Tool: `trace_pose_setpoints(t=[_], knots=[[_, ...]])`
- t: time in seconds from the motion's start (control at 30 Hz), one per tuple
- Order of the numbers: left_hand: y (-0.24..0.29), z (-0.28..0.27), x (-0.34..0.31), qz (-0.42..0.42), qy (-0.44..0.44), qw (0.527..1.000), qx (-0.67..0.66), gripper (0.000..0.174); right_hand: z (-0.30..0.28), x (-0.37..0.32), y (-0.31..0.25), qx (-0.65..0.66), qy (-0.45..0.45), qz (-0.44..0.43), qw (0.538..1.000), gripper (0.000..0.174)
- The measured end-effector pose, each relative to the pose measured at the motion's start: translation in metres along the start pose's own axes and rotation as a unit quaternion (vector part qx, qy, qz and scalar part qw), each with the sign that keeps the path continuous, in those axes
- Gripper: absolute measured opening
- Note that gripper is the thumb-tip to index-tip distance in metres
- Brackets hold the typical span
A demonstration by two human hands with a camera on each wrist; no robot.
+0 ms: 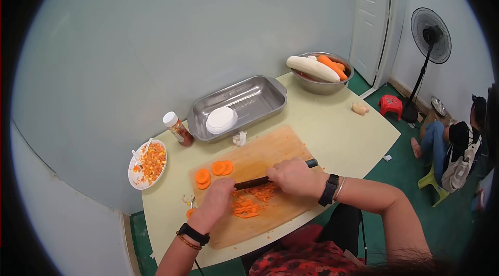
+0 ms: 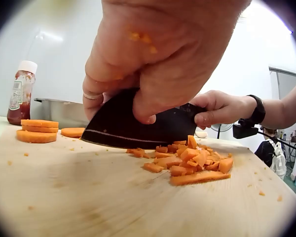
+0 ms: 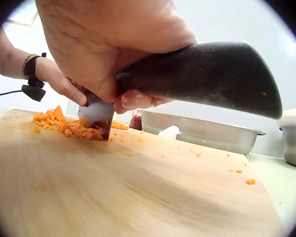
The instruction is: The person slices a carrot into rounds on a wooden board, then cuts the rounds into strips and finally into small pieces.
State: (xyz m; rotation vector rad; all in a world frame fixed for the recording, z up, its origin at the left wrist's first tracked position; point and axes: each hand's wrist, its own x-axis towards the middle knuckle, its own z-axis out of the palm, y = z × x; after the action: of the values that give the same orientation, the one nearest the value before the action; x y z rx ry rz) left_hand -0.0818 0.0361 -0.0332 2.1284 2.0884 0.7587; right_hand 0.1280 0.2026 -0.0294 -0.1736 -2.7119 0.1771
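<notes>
A dark-bladed kitchen knife (image 2: 153, 126) spans the wooden cutting board (image 1: 280, 143), its edge close over a heap of chopped carrot (image 2: 197, 160). My right hand (image 1: 296, 177) grips the knife where its black handle (image 3: 212, 74) meets the blade. Near the tip, my left hand (image 1: 217, 200) pinches the upper part of the blade between thumb and fingers, with carrot bits stuck to the skin. Longer carrot strips (image 1: 245, 207) lie on the near side of the blade. Several carrot slices (image 1: 202, 177) rest toward the board's far left corner.
Left of the board stands a white bowl (image 1: 131, 172) of diced vegetables, beside a red sauce bottle (image 1: 179, 130). Behind are a steel tray (image 1: 265, 104) holding a white round item (image 1: 221, 119), and a steel bowl (image 1: 322, 88) with carrots and a long pale vegetable (image 1: 312, 68).
</notes>
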Motion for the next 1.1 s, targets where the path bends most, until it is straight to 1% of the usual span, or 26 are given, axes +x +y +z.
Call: trace_pose_setpoints(t=[0.07, 0.17, 0.27, 0.37, 0.43, 0.57, 0.67, 0.77, 0.87, 1.1], knots=[[0.001, 0.002, -0.002, -0.003, 0.006, 1.0, 0.002, 0.01, -0.001, 0.0, 0.001, -0.008, -0.036, 0.008, 0.999, 0.007], [0.002, -0.003, -0.005, -0.013, 0.003, 0.999, -0.031, 0.01, -0.011, 0.004, 0.0, 0.003, -0.032, 0.004, 0.999, 0.008], [0.015, -0.013, -0.004, -0.027, 0.018, 0.998, -0.058, 0.009, -0.028, 0.006, -0.006, -0.023, -0.028, -0.013, 0.999, 0.009], [0.016, -0.016, -0.003, -0.037, 0.01, 0.998, -0.056, 0.007, -0.031, 0.004, -0.008, -0.026, -0.02, -0.008, 0.999, 0.007], [0.02, -0.019, -0.001, -0.028, 0.012, 0.998, -0.048, 0.007, -0.033, 0.003, -0.009, -0.03, -0.011, -0.012, 0.999, 0.007], [0.025, -0.014, -0.001, -0.017, 0.017, 0.999, -0.037, 0.006, -0.031, -0.007, -0.004, -0.02, -0.007, -0.021, 1.0, 0.006], [0.026, -0.011, -0.002, -0.028, -0.003, 0.999, -0.036, 0.006, -0.032, -0.011, -0.004, -0.036, -0.029, -0.013, 0.999, 0.006], [0.025, -0.008, -0.002, -0.033, -0.036, 0.999, -0.019, 0.007, -0.026, -0.014, -0.004, -0.016, -0.018, -0.015, 1.0, 0.006], [0.017, 0.001, -0.006, -0.019, -0.023, 0.999, -0.032, 0.008, -0.015, -0.015, -0.002, -0.004, -0.038, -0.02, 0.999, 0.007], [0.017, 0.002, -0.005, -0.016, -0.008, 0.999, -0.035, 0.012, -0.021, -0.011, -0.005, -0.015, -0.034, -0.018, 0.999, 0.007]])
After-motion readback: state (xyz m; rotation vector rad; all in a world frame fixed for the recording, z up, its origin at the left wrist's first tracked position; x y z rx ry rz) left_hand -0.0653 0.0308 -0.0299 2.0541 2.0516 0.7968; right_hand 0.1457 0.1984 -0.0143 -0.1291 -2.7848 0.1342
